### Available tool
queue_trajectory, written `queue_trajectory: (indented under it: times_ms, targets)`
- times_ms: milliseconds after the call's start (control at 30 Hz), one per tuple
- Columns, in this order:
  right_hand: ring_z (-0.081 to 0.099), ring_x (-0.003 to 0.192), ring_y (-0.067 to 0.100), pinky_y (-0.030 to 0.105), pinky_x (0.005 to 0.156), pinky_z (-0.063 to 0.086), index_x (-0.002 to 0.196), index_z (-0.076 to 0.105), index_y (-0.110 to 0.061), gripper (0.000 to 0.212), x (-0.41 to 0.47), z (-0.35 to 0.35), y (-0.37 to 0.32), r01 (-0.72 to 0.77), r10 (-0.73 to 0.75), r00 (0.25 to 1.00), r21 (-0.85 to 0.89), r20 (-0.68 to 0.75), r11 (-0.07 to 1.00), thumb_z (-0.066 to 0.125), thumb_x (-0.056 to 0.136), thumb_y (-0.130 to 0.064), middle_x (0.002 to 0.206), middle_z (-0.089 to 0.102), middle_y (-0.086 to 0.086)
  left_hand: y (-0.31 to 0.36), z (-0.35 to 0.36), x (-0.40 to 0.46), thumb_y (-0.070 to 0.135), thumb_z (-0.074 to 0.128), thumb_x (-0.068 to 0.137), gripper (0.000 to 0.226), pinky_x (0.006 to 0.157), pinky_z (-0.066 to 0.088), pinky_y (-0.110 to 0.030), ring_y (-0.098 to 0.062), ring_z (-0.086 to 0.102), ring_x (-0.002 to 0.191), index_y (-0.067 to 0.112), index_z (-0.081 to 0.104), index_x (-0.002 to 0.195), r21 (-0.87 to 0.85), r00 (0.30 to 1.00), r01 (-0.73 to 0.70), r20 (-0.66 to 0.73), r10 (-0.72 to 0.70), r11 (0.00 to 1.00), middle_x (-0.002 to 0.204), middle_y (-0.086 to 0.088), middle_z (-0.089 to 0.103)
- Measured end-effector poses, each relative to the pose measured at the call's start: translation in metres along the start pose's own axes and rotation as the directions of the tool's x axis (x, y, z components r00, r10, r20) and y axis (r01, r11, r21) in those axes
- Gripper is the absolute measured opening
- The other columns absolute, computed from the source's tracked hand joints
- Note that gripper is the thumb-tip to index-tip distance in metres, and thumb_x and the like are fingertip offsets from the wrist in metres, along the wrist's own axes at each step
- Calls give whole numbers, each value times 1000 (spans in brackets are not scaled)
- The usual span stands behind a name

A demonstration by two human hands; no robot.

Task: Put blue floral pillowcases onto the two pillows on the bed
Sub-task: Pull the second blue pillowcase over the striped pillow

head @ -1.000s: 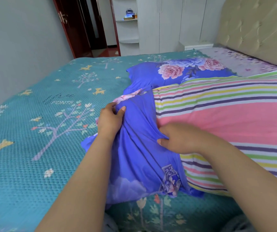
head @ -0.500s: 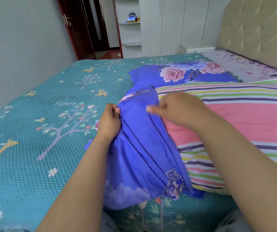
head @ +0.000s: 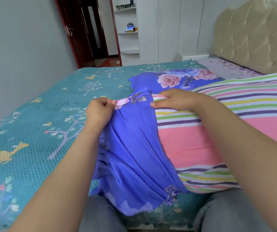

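A blue floral pillowcase (head: 134,148) is bunched over the left end of a striped pink pillow (head: 209,131) lying in front of me on the bed. My left hand (head: 99,111) pinches the pillowcase's far edge at the left. My right hand (head: 174,99) grips the same edge at the pillow's far corner, fingers curled over fabric and pillow. Behind them a second blue pillowcase with pink peonies (head: 176,79) lies on the bed; whether a pillow is inside it I cannot tell.
The teal bedspread (head: 42,131) with deer and tree prints covers the bed to the left. A padded beige headboard (head: 251,34) stands at the right. White wardrobes (head: 168,27) and a dark door (head: 84,30) are beyond the bed. My knees (head: 100,215) are at the bed's near edge.
Both hands moved further from me along the pillowcase's opening: the right from the pillow's near side to its far corner, the left up to the far edge, stretching the fabric.
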State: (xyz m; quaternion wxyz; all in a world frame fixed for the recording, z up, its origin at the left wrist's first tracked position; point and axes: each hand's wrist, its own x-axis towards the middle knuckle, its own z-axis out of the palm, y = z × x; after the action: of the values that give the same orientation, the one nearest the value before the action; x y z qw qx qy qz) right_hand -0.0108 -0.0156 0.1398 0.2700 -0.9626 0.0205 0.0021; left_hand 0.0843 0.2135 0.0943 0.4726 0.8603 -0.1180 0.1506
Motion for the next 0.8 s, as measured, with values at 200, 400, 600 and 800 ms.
queue_trajectory:
  times_ms: [200, 400, 600, 800]
  targets:
    - [35, 130, 3, 24, 107, 25, 137, 47, -31, 68, -41, 20, 2, 83, -66, 996, 336, -62, 938, 26, 86, -72, 138, 42, -20, 53, 20, -4, 17, 59, 88, 16, 71, 32, -20, -19, 55, 91, 7, 69, 80, 93, 976, -208, -37, 212, 974, 97, -6, 60]
    - [42, 129, 12, 28, 107, 34, 132, 45, -38, 61, -42, 53, 1, 157, -154, 976, 8, -153, 988, 39, 82, -74, 137, 50, -11, 105, 45, -18, 13, 59, 86, 15, 77, 41, -25, -14, 53, 82, 11, 69, 75, 88, 911, -413, 57, 409, 907, 88, 3, 55]
    - [58, 74, -5, 22, 77, 45, 80, 65, -26, 37, -48, 72, 15, 114, 53, 952, 510, -301, 852, 54, 83, -62, 73, 64, -21, 107, 56, -10, 19, 60, 88, 15, 80, 43, -28, -17, 55, 84, 13, 70, 79, 126, 884, -433, 255, 393, 893, 90, 0, 55]
    - [50, 119, 15, 31, 102, 39, 137, 42, -24, 67, -31, 56, 11, 43, 312, 801, 570, -510, 820, 58, 82, -59, 135, 45, 0, 66, 33, -1, 28, 54, 92, 30, 73, 43, -29, -23, 59, 80, 22, 55, 63, 201, 944, -249, 268, 191, 947, 77, -3, 64]
